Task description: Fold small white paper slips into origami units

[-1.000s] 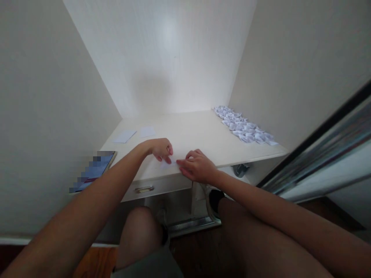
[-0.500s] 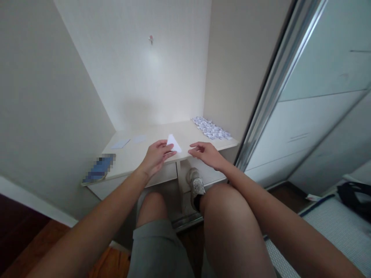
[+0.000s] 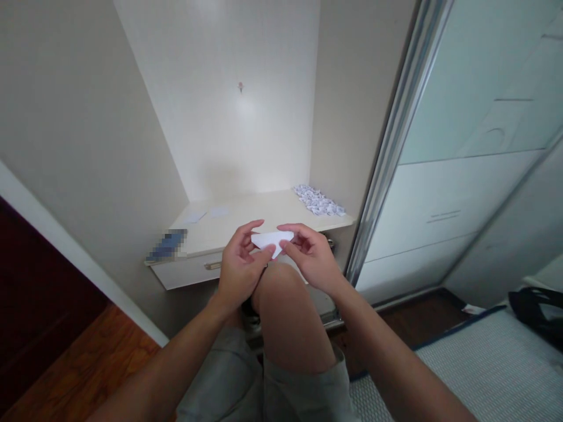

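Note:
Above my raised knee, a small white folded paper [image 3: 271, 238] is stretched between both hands, roughly a triangle pointing down. My left hand [image 3: 243, 261] pinches its left side, thumb in front and fingers behind. On the other side my right hand [image 3: 311, 256] grips it the same way, its thumb near the lower point. On the shelf behind lie a few flat white paper sheets [image 3: 193, 217] at the left. A large spread of small folded white paper pieces [image 3: 320, 201] covers its right back corner.
The cream shelf [image 3: 250, 205] has a drawer with a metal handle [image 3: 213, 266] below it. A blurred blue item [image 3: 167, 245] lies at its left front corner. A metal-framed sliding door [image 3: 387, 140] stands right, above a woven mat [image 3: 475, 357].
My right hand, empty before, has closed on the folded paper. The paper now lies level between both hands and nearer to me. My view has shifted, and one knee now sits beneath the hands.

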